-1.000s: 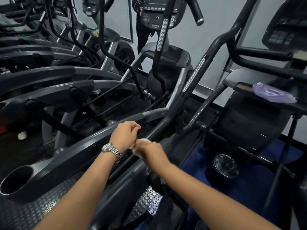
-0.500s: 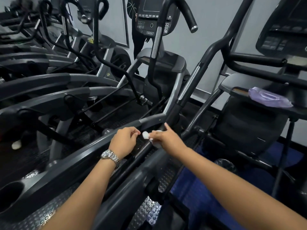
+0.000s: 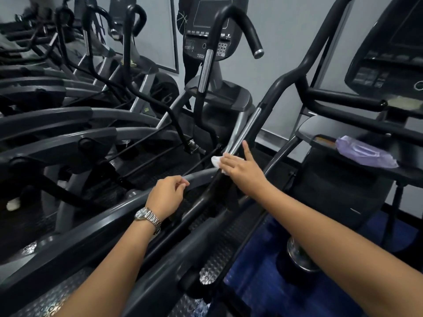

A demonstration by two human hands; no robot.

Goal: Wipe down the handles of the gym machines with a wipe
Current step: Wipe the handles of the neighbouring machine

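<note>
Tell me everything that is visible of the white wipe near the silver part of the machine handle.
The wipe is small, white and crumpled, and looks like soft tissue or thin cloth. The right hand grips it with curled fingers, index finger pointing up, so only its left edge and a bit under the hand show. It seems to lie against the black handle, at the lower end of the silver strip.

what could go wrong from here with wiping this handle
1. The crumpled white wipe is bunched small in the right hand, so it may miss the far side of the black handle with the silver strip.
2. The handle might swing when pressed; the left hand holds nothing and is not steadying it.
</note>
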